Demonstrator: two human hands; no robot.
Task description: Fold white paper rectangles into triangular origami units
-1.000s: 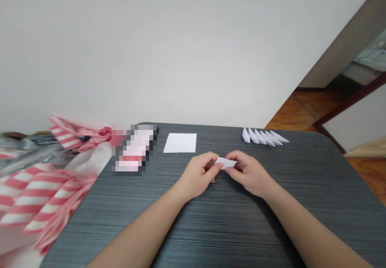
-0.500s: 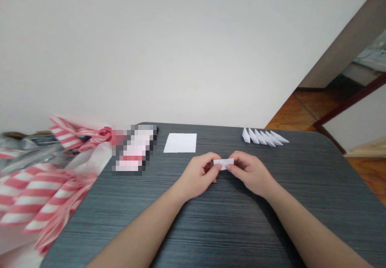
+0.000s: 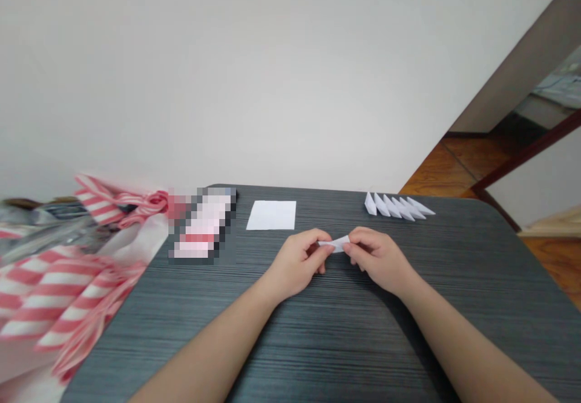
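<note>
So the folded white paper strip (image 3: 334, 244) is up over the middle of the table, pinched between both hands. Compared with half a second back, it no longer reads as a flat little rectangle: it now tapers and tilts, with the right end kicked up and the left end poking out past the fingers. The left hand (image 3: 297, 264) is curled almost closed on the strip's left part. The right hand (image 3: 379, 261) is only partly closed, gripping the right part with its fingertips, and sits slightly further right than before. Fingers cover part of the strip, so the folds are hard to make out.

Beyond the hands, a flat white paper sheet (image 3: 271, 215) lies on the dark grey wood-grain table (image 3: 408, 342). Off to the right is a row of 6 folded paper pieces (image 3: 397, 207), overlapping. Left of the sheet is a pixelated pink-and-white item (image 3: 202, 224), too blurred to tell, and further left a red-and-white striped bag (image 3: 59, 288).
</note>
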